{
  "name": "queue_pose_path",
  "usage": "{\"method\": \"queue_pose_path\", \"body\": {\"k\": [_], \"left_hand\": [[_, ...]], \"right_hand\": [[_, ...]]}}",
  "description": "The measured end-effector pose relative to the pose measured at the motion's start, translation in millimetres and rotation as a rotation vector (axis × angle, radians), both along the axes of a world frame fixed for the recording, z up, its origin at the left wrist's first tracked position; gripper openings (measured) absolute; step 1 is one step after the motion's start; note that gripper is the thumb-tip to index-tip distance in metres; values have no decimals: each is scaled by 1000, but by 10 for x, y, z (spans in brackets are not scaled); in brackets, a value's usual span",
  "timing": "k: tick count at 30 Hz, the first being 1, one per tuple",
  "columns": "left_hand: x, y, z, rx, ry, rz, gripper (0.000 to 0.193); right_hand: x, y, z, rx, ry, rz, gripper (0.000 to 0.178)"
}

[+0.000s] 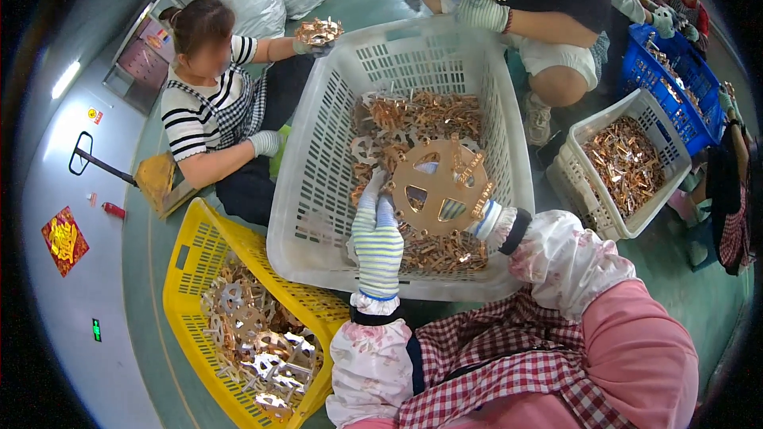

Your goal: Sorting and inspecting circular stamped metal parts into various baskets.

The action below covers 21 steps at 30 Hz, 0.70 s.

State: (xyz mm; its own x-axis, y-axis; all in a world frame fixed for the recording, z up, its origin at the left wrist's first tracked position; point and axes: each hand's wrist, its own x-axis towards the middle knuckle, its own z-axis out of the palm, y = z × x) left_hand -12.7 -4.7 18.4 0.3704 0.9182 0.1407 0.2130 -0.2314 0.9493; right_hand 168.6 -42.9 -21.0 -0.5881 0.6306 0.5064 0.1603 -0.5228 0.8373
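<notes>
Here, in the head view, a copper-coloured disc (438, 187) with cut-out openings is held up over the white crate (306, 191) of metal pieces (421, 115). The gloved right hand (490, 220) grips its lower right side, striped fingers showing through an opening. The gloved left hand (375, 242) meets its left edge; whether those fingers grip, I cannot tell. A yellow crate (270, 266) stands nearby.

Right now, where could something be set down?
Green floor shows between the yellow basket and the wall, and between the small white crate and the pink sleeve. The large white crate is crowded: copper-coloured parts lie below the held disc.
</notes>
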Motion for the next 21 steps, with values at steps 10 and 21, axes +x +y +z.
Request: {"method": "queue_pose_path", "body": {"k": [10, 21], "left_hand": [[16, 8, -6, 173, 8, 36, 34], [35, -81, 103, 184, -60, 68, 33]], "right_hand": [[39, 28, -311, 16, -13, 21, 38], [62, 87, -666, 39, -21, 51, 41]]}}
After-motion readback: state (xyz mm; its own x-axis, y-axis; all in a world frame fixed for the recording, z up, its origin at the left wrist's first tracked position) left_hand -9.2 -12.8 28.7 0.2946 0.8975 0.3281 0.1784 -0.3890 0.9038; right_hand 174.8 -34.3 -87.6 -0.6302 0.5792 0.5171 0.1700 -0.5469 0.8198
